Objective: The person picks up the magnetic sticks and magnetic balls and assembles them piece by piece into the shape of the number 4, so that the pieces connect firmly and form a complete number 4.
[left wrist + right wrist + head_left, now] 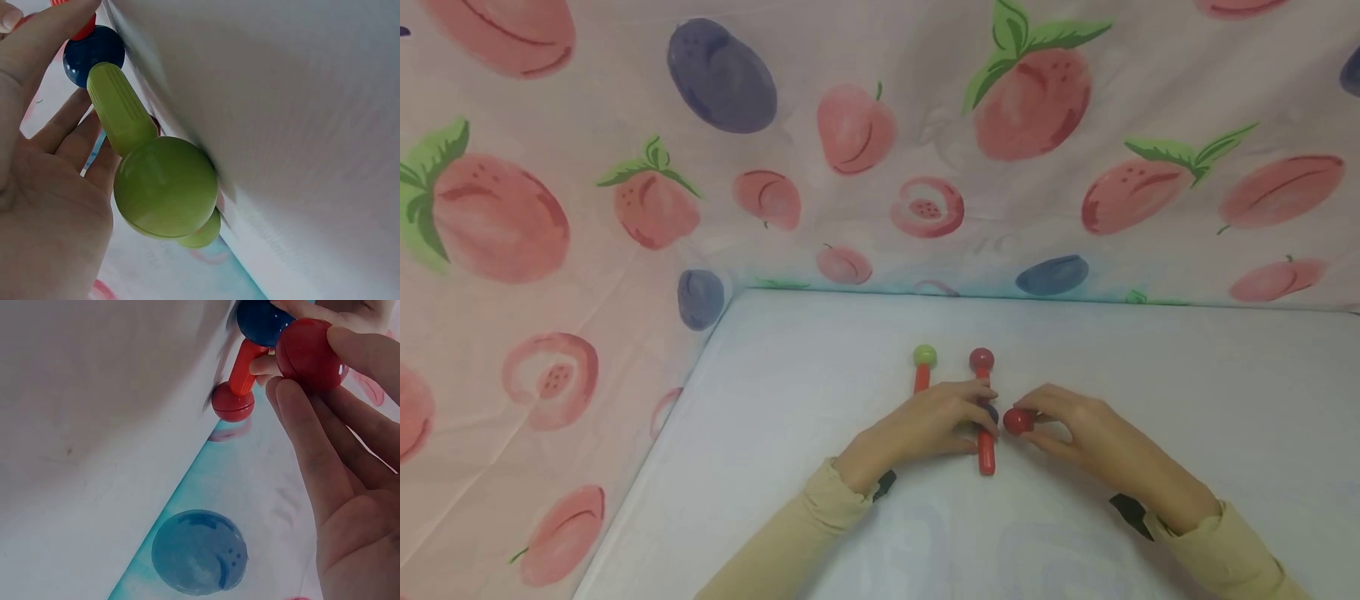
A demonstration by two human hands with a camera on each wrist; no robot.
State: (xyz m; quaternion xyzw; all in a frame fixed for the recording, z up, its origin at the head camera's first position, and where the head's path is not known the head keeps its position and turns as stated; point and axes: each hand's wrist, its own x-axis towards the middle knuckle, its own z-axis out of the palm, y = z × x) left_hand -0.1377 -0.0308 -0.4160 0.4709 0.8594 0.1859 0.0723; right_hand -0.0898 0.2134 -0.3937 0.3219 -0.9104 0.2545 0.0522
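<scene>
A toy assembly of balls and sticks lies on the table, partly covered by my left hand. That hand grips it around the blue ball, thumb close to the near red stick. A farther red ball tops a stick beyond the fingers. The left wrist view shows a green stick running from the blue ball to a green ball, with another green ball behind. My right hand pinches a loose red ball just right of the blue one, apart from it in the head view.
The white table meets a fruit-patterned cloth at its back and left edges. To the left of my left hand, a red stick with a light-green ball points toward the back.
</scene>
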